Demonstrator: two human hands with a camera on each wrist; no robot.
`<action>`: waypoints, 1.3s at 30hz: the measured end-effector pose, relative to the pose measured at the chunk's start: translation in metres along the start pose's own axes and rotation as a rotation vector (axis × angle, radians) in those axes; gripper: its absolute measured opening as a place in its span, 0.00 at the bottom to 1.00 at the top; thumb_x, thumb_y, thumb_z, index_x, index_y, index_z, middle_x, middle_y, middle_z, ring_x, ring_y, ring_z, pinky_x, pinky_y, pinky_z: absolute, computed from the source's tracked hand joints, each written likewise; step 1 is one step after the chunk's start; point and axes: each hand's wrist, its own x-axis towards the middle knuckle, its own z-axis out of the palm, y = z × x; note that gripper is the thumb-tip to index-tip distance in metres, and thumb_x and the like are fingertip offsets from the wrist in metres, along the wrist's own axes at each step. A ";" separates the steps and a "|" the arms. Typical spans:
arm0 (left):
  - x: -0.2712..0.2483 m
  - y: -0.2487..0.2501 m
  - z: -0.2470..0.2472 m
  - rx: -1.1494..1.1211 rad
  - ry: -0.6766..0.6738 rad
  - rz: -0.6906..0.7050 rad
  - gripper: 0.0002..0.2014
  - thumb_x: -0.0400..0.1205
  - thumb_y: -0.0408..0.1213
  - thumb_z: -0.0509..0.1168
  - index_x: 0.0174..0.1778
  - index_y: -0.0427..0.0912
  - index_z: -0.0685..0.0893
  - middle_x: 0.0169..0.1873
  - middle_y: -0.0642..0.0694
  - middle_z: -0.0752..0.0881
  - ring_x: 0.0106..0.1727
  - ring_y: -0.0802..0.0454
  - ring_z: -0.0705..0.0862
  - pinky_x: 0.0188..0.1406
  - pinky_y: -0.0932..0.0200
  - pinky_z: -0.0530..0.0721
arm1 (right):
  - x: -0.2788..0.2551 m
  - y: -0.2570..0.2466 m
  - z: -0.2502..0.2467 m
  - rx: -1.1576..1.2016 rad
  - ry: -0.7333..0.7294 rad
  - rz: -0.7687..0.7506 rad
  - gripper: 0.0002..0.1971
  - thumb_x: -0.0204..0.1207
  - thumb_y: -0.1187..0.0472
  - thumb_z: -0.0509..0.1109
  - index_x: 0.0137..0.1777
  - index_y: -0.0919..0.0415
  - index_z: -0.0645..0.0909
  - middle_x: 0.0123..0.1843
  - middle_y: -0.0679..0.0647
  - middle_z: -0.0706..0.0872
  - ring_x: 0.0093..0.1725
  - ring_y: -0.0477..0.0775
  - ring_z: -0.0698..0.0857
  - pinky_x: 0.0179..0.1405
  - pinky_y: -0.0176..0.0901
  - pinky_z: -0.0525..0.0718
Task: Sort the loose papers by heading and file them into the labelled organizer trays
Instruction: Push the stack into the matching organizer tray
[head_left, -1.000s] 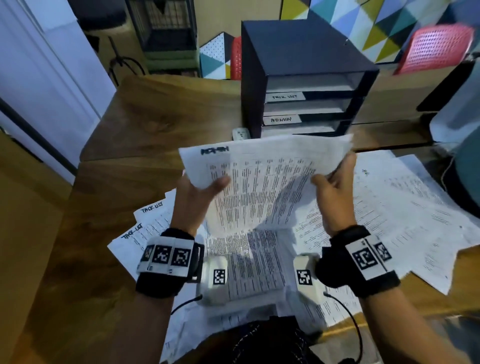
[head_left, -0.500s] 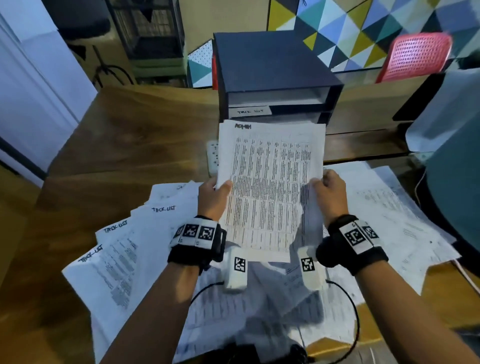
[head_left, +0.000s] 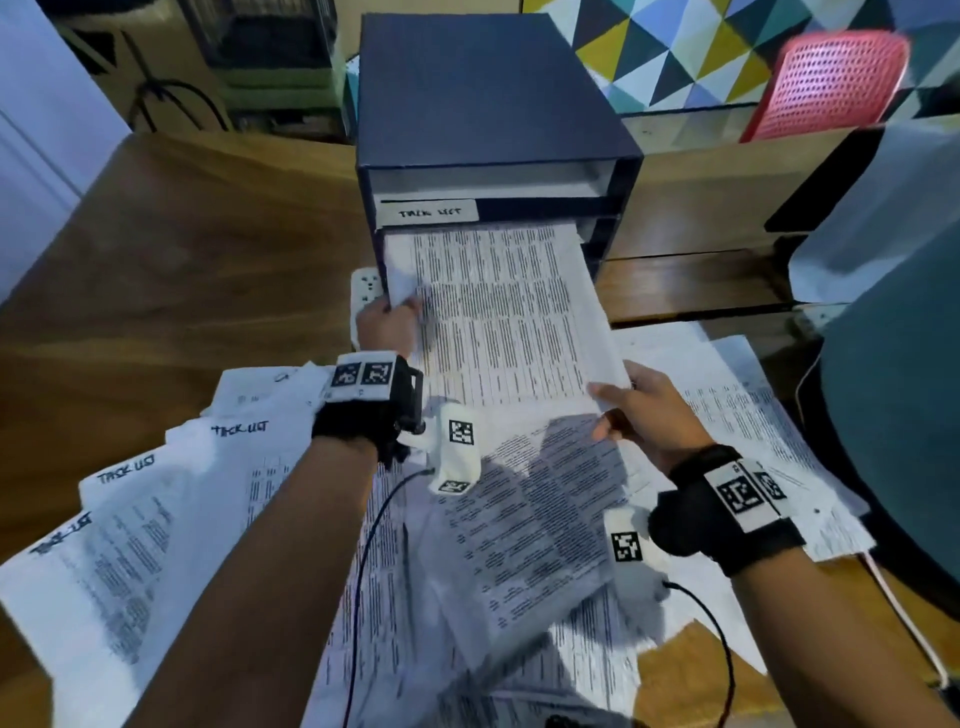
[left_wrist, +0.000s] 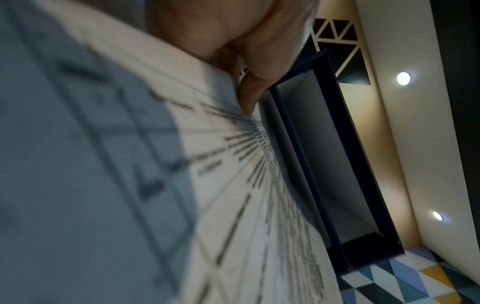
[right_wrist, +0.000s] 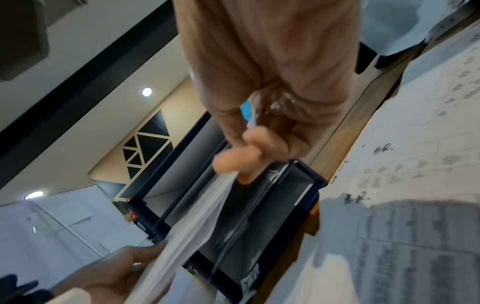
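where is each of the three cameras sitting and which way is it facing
Head: on the head, looking forward and down at the dark blue organizer; shows both forearms, left hand, right hand.
Left wrist: on the left wrist, looking along the held printed paper stack toward the organizer; shows the left hand's fingers.
Right wrist: on the right wrist, looking along the fingers pinching the stack; shows both hands.
All three share stack and organizer.
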 end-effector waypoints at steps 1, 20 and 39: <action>0.007 0.005 0.000 -0.017 0.017 -0.004 0.12 0.83 0.34 0.59 0.32 0.43 0.76 0.29 0.49 0.75 0.33 0.56 0.76 0.48 0.65 0.73 | 0.005 -0.005 0.001 0.025 0.025 -0.006 0.09 0.79 0.70 0.63 0.58 0.68 0.74 0.39 0.59 0.78 0.17 0.48 0.79 0.15 0.32 0.70; 0.030 -0.014 0.010 1.056 -0.055 0.581 0.28 0.84 0.47 0.54 0.80 0.49 0.55 0.82 0.47 0.53 0.83 0.44 0.50 0.82 0.44 0.49 | 0.137 -0.073 0.051 0.328 0.313 -0.132 0.10 0.75 0.76 0.62 0.46 0.61 0.69 0.45 0.62 0.79 0.28 0.49 0.86 0.29 0.39 0.87; 0.032 0.005 0.013 1.075 -0.161 0.468 0.31 0.84 0.50 0.52 0.81 0.46 0.51 0.83 0.45 0.46 0.84 0.48 0.41 0.81 0.42 0.40 | 0.132 -0.058 0.057 -1.190 0.099 -0.322 0.27 0.83 0.46 0.53 0.80 0.48 0.56 0.85 0.49 0.50 0.83 0.55 0.48 0.79 0.65 0.48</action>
